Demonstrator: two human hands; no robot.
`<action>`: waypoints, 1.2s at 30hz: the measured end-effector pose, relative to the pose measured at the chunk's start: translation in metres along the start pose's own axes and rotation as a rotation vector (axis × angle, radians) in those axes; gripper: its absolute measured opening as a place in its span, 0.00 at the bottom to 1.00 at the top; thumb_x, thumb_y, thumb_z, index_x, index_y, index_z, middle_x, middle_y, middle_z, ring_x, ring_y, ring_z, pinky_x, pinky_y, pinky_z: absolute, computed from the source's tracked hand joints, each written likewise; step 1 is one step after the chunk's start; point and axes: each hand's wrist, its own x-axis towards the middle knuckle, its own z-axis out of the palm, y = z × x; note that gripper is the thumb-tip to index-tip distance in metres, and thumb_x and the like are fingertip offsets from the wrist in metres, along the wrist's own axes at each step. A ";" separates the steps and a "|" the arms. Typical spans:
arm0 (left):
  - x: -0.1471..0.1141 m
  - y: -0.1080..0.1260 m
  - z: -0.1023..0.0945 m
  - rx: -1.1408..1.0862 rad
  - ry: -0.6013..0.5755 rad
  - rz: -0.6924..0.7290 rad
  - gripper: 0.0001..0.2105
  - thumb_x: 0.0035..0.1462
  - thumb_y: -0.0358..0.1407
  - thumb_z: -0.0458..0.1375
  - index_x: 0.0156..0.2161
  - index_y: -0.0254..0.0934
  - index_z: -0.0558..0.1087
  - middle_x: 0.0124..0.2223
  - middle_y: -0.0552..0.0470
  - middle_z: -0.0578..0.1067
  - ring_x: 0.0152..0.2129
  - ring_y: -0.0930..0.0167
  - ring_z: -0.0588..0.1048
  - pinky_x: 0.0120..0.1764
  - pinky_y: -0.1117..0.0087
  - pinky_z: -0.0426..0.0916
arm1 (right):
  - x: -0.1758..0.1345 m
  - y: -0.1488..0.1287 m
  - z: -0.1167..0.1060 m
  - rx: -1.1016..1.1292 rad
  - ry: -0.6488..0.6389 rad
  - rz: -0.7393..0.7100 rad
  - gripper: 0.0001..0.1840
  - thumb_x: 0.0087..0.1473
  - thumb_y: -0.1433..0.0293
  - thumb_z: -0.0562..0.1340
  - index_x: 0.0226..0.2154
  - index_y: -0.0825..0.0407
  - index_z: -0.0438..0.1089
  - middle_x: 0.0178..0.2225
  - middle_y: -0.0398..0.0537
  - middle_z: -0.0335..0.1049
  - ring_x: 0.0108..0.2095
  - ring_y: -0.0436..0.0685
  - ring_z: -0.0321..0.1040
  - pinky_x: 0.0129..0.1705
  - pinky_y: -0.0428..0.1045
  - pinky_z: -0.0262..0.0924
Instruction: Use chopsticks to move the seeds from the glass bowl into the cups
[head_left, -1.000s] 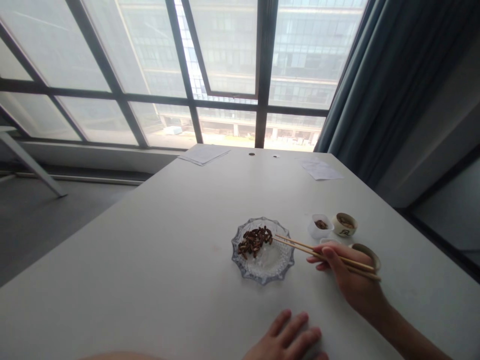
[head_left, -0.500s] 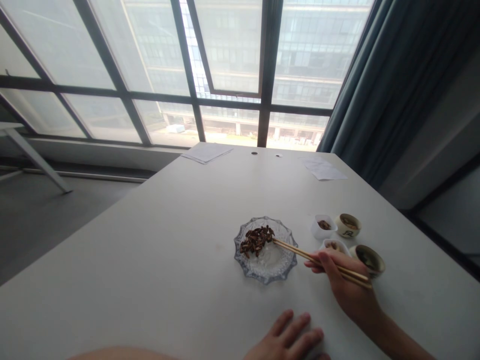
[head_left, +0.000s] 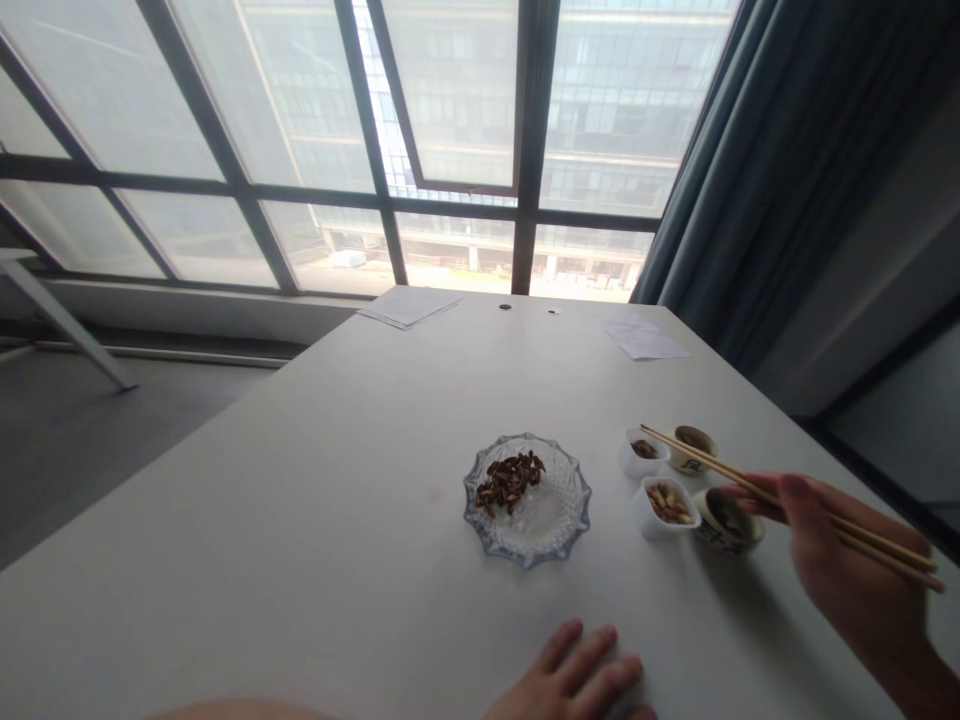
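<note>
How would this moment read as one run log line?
right hand: holding chopsticks, tips near farther white container | left hand: palm down on white table | glass dish: holds dark pieces

Dark-framed glass windows (head_left: 307,110) fill my far view.
Beside them I see a blue-grey fabric curtain (head_left: 735,200); white paper sheets (head_left: 411,305) lie near both far corners of the white counter (head_left: 315,500), and a slanted white table leg (head_left: 71,325) meets the grey floor (head_left: 90,440).

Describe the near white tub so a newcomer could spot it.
On the table, find the glass dish. Just right of it stands the near tub, white and squarish. Its contents are paler than those in the far tub behind it.
</note>
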 end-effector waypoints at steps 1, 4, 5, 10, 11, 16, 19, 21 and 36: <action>0.001 0.000 -0.001 0.002 0.014 -0.006 0.15 0.76 0.45 0.55 0.62 0.52 0.73 0.66 0.57 0.71 0.59 0.66 0.72 0.62 0.62 0.65 | 0.001 0.004 0.000 0.009 -0.002 0.012 0.17 0.64 0.55 0.68 0.40 0.51 0.83 0.34 0.52 0.84 0.30 0.58 0.82 0.37 0.47 0.78; 0.003 0.000 -0.002 0.015 0.062 -0.028 0.14 0.75 0.45 0.56 0.61 0.53 0.74 0.65 0.59 0.72 0.58 0.67 0.72 0.62 0.62 0.64 | -0.002 0.009 0.001 0.042 0.018 0.008 0.15 0.63 0.56 0.68 0.39 0.51 0.83 0.32 0.50 0.84 0.29 0.58 0.82 0.36 0.48 0.78; 0.003 0.000 -0.002 0.021 0.069 -0.031 0.14 0.75 0.45 0.57 0.61 0.53 0.74 0.65 0.59 0.72 0.57 0.67 0.73 0.62 0.62 0.64 | -0.004 0.009 0.003 0.056 0.020 -0.012 0.14 0.64 0.57 0.68 0.38 0.50 0.82 0.32 0.50 0.84 0.29 0.58 0.82 0.35 0.48 0.79; 0.004 0.000 -0.002 0.023 0.081 -0.029 0.15 0.75 0.46 0.57 0.62 0.54 0.75 0.64 0.59 0.73 0.58 0.67 0.72 0.62 0.62 0.64 | -0.023 0.000 0.023 0.174 -0.184 -0.146 0.09 0.68 0.64 0.64 0.39 0.47 0.81 0.34 0.47 0.84 0.31 0.58 0.83 0.35 0.48 0.79; 0.004 -0.001 -0.003 0.023 0.080 -0.027 0.15 0.75 0.47 0.56 0.62 0.54 0.75 0.64 0.59 0.73 0.58 0.67 0.72 0.62 0.62 0.64 | -0.027 0.000 0.030 0.201 -0.250 -0.183 0.09 0.68 0.66 0.64 0.39 0.46 0.81 0.34 0.47 0.84 0.32 0.58 0.83 0.34 0.49 0.79; 0.006 -0.001 -0.007 0.031 0.051 -0.028 0.15 0.76 0.46 0.56 0.63 0.56 0.74 0.65 0.61 0.72 0.57 0.68 0.73 0.61 0.64 0.66 | -0.037 0.002 0.066 0.252 -0.489 -0.310 0.10 0.69 0.71 0.62 0.39 0.47 0.81 0.35 0.49 0.82 0.38 0.59 0.81 0.33 0.50 0.76; 0.005 0.000 -0.005 0.039 0.052 -0.034 0.15 0.76 0.45 0.55 0.63 0.56 0.73 0.66 0.61 0.71 0.57 0.69 0.73 0.61 0.64 0.66 | -0.035 0.002 0.078 0.250 -0.548 -0.317 0.11 0.69 0.71 0.62 0.38 0.47 0.81 0.36 0.48 0.81 0.37 0.58 0.80 0.34 0.50 0.75; 0.002 0.001 -0.002 0.037 0.022 -0.025 0.15 0.76 0.45 0.55 0.64 0.55 0.72 0.67 0.60 0.70 0.58 0.68 0.73 0.62 0.63 0.67 | -0.034 0.001 0.081 0.246 -0.571 -0.341 0.10 0.68 0.72 0.62 0.39 0.47 0.81 0.37 0.48 0.81 0.36 0.57 0.80 0.34 0.50 0.74; 0.000 0.001 -0.003 -0.003 -0.060 0.001 0.15 0.77 0.44 0.54 0.63 0.53 0.72 0.67 0.57 0.70 0.60 0.66 0.72 0.62 0.61 0.66 | -0.035 -0.010 0.044 0.188 -0.290 -0.386 0.11 0.65 0.73 0.65 0.40 0.43 0.83 0.41 0.46 0.84 0.39 0.61 0.83 0.44 0.55 0.79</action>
